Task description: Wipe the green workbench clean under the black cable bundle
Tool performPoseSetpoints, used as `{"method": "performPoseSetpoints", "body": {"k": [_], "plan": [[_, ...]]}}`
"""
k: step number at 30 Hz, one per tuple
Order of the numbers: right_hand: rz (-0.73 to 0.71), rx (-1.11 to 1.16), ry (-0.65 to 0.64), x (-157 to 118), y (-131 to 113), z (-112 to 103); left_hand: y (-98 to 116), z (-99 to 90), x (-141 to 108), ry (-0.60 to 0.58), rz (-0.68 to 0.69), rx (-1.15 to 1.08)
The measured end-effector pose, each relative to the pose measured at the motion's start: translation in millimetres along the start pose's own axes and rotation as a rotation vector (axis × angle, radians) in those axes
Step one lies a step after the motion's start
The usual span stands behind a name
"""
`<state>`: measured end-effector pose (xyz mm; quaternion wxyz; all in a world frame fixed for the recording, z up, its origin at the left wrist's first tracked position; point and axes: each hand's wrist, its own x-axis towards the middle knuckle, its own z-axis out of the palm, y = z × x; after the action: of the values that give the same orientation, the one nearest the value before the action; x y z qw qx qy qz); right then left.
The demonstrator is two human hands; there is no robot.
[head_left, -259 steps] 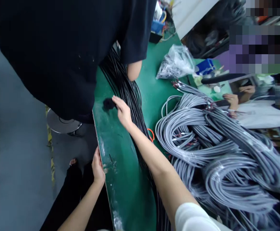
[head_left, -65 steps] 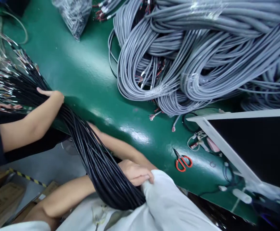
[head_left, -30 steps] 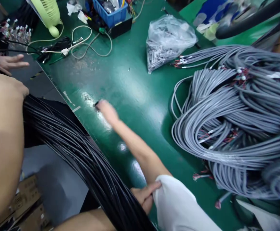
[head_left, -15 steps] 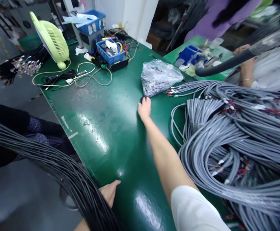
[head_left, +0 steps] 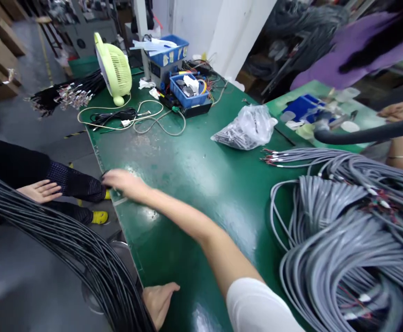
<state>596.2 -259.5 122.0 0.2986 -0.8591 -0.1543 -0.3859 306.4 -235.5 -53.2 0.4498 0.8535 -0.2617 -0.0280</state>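
Observation:
At the bottom, my left hand (head_left: pixel 159 302) is against a thick bundle of long black cables (head_left: pixel 69 244), thumb sticking out over the table. The cables hide most of its fingers, which appear to hold the bundle. My right hand (head_left: pixel 127 182) is stretched out to the left edge of the green table (head_left: pixel 187 170). Motion blurs it, and its fingers are bent around something small and dark that I cannot make out. Beyond the bundle, a co-worker's open hand (head_left: pixel 42 190) shows its palm, close to the cables.
Coiled grey cables (head_left: pixel 326 207) fill the table's right side. Behind them lies a clear plastic bag (head_left: pixel 248 127) of small parts. A green fan (head_left: pixel 114 69), blue bins (head_left: pixel 189 92) and loose cords (head_left: pixel 159 117) stand at the back. Another person's hand (head_left: pixel 397 112) is far right.
My right hand has swept left from the plastic bag to the table's left edge. The bag has changed shape. A co-worker's open palm has appeared at the left, and the view has shifted.

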Motion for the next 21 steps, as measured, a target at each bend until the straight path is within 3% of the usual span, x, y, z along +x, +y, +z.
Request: {"method": "performPoseSetpoints", "body": {"k": [4,6,8,11,13,14,16,19,21], "plan": [[0.151,-0.034,-0.088,85.9,120.4,-34.1,-12.4,3.2,-1.6,-0.033,0.013,-0.027],[0.177,-0.018,-0.144,100.0,143.5,-27.3,-19.4,6.8,-2.8,-0.058,0.03,-0.046],[0.106,0.034,-0.266,85.7,120.9,-3.2,-23.8,10.3,-3.9,-0.062,0.036,-0.046],[-0.181,0.176,-0.537,28.0,32.9,38.2,-22.1,10.7,-4.0,-0.076,0.004,0.001],[-0.41,0.282,-0.718,-19.9,-17.9,47.4,-15.6,5.7,-2.2,-0.096,-0.026,0.032],[-0.497,0.317,-0.78,-43.1,-31.4,42.7,-11.3,1.8,-0.8,-0.1,-0.033,0.04],[-0.572,0.347,-0.794,-83.6,-30.9,15.1,-1.7,-7.0,1.8,-0.09,-0.032,0.05],[-0.13,0.206,-0.377,-130.0,10.8,-51.7,12.6,-16.3,2.0,-0.055,-0.024,0.049],[-0.03,0.143,-0.296,-160.0,36.0,-95.7,21.7,-17.1,-1.7,-0.024,-0.037,0.038]]}}
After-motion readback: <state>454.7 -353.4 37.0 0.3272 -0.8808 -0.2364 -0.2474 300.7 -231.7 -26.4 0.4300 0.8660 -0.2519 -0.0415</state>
